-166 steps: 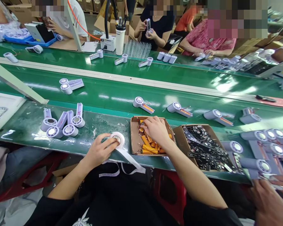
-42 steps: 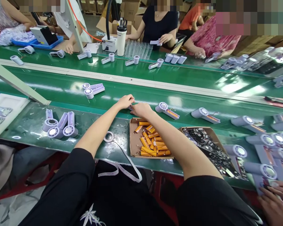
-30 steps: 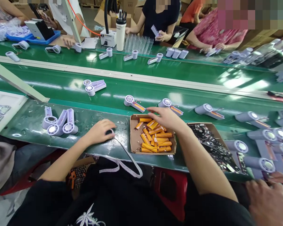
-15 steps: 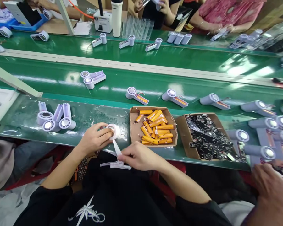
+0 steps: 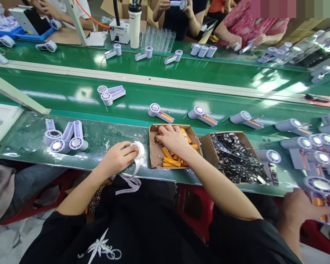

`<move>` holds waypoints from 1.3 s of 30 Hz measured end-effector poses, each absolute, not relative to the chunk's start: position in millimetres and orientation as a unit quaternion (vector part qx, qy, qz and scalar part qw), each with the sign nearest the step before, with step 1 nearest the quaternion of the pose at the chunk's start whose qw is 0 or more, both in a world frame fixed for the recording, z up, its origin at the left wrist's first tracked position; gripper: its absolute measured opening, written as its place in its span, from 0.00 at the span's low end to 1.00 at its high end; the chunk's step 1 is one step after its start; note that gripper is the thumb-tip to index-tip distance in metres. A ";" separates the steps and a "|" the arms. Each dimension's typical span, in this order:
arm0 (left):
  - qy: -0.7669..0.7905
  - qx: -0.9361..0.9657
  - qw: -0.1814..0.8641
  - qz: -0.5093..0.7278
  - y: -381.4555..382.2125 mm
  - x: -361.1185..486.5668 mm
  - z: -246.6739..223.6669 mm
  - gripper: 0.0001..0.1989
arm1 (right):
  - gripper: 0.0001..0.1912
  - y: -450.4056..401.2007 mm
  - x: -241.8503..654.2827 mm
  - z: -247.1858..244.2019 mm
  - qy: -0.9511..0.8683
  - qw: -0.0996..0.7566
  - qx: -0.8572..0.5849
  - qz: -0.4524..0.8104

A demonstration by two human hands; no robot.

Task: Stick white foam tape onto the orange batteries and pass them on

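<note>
My left hand (image 5: 120, 157) is closed around a roll of white tape (image 5: 139, 149) at the worktop's front edge. A loose tape end (image 5: 137, 167) curls down from the roll, and a printed white strip (image 5: 128, 186) hangs below the edge by my black shirt. My right hand (image 5: 173, 139) reaches into a shallow cardboard box (image 5: 153, 156) of orange cylindrical batteries (image 5: 172, 160) with thin wires. Its fingers are curled down among the batteries at the box's far left; whatever they pinch, if anything, is hidden.
Left on the worktop lie several lavender fan housings (image 5: 59, 146). A box of black circuit boards (image 5: 233, 157) stands right of the batteries. More housings with batteries (image 5: 202, 114) line the green belt (image 5: 137, 97). At right, a co-worker's hand (image 5: 293, 211) holds a housing. Other people work opposite.
My right hand has let go of the tape end and moved up and right into the battery box. The left hand with the roll has shifted slightly right. The co-worker's housing has come into view.
</note>
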State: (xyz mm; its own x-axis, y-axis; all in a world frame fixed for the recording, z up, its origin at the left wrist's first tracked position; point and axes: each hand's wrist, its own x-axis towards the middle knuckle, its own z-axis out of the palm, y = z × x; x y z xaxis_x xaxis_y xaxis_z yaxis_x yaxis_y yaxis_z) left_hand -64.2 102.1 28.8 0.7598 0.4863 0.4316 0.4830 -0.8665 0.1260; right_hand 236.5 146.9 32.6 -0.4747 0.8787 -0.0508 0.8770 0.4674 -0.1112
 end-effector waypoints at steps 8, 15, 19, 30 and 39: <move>0.274 0.944 0.015 0.181 86.3 -65.1 37.5 0.16 | 0.25 107.9 236.4 53.0 -0.540 0.435 -0.483 0.535; 0.230 0.963 0.008 0.140 86.1 -56.8 55.5 0.19 | 0.11 70.5 223.1 71.3 -0.701 0.345 -0.515 0.353; 0.224 0.966 0.033 0.127 84.5 -51.5 64.3 0.22 | 0.17 66.3 221.2 73.1 -0.755 0.289 -0.511 0.291; 0.173 0.975 -0.058 0.126 87.8 -34.2 74.6 0.14 | 0.14 67.2 218.7 66.0 -0.738 0.212 -0.474 0.431; 0.339 0.872 -0.099 0.338 45.2 6.6 62.9 0.08 | 0.21 69.7 175.2 46.2 -0.274 0.724 -0.417 0.476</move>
